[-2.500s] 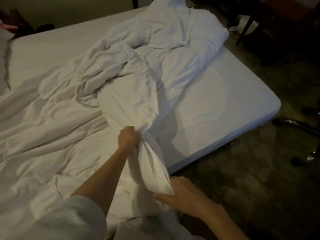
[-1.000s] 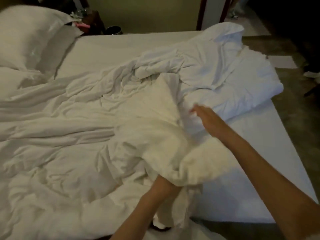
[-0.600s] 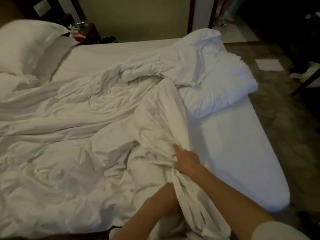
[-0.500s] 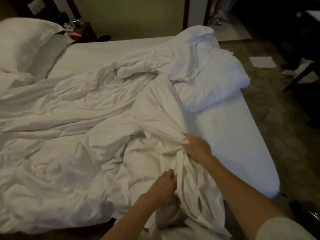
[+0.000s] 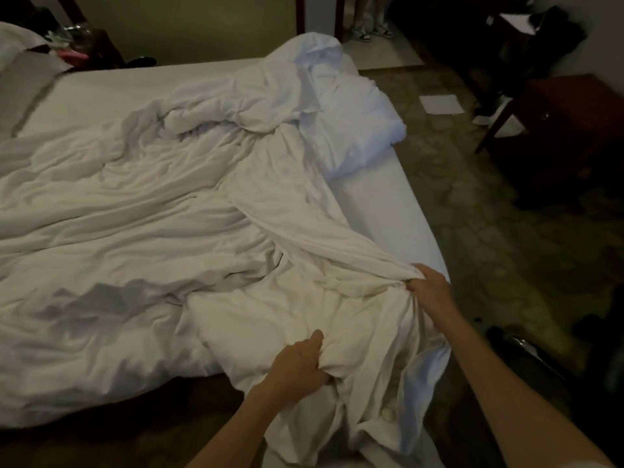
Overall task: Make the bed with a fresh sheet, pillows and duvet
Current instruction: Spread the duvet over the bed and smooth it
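Gripping the duvet (image 5: pixel 209 251): left hand (image 5: pixel 297 364), right hand (image 5: pixel 429 282).

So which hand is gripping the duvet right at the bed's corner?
The right hand; it bunches the duvet at the mattress corner, while the left hand grips nearer.

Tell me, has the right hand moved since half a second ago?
Yes. The right hand has moved toward the mattress corner nearest the person, its fingers gripping the duvet and stretching it out.
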The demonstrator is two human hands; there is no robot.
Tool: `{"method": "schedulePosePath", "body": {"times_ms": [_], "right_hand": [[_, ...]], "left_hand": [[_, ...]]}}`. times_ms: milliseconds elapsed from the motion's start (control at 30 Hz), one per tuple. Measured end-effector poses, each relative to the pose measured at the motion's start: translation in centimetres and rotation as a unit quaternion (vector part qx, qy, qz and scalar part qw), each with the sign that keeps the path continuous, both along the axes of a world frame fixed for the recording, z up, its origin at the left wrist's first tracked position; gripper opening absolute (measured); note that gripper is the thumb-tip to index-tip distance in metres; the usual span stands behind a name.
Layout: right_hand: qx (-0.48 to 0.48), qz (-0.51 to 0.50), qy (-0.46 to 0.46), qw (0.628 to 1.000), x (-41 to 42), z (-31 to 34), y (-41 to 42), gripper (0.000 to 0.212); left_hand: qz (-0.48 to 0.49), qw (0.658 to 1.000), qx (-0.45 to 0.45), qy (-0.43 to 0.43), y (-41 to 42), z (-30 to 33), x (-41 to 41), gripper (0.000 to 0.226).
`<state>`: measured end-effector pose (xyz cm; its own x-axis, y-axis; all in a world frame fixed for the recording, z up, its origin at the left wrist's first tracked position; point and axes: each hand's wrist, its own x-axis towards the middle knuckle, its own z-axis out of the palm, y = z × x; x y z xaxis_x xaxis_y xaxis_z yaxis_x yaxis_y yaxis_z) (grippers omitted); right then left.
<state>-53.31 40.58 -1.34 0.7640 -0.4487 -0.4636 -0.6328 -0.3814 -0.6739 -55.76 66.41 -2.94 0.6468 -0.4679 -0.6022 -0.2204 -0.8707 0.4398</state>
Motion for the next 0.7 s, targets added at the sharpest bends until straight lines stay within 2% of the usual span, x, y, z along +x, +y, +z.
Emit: {"method": "schedulePosePath", "body": {"times_ms": [133, 267, 433, 533, 700], "right_hand": [[-0.021, 0.03, -0.117, 0.992, 1.0, 2.2, -7.1, 0.036], [-0.083, 0.103, -0.138, 0.982, 2.5, 3.8, -16.7, 0.036], [-0.124, 0.139, -0.067, 0.98, 1.2, -0.2, -24.5, 0.044], [-0.11, 0.161, 0.0, 0.981, 0.8, -3.8, -24.7, 0.039], [-0.159, 0.185, 0.161, 0.956, -0.9, -8.9, -24.5, 0.027]], "left_hand": [[0.023, 0.999, -0.023, -0.023, -7.6, 0.4, -0.2, 0.075], [0.037, 0.997, -0.055, -0.037, -17.8, -0.6, -1.2, 0.066], [0.068, 0.996, -0.052, 0.023, -26.2, -3.0, -2.4, 0.057], [0.154, 0.982, -0.06, 0.093, -27.7, -3.1, -2.7, 0.063], [0.288, 0.941, -0.08, 0.16, -26.5, -3.7, -0.4, 0.047]]}}
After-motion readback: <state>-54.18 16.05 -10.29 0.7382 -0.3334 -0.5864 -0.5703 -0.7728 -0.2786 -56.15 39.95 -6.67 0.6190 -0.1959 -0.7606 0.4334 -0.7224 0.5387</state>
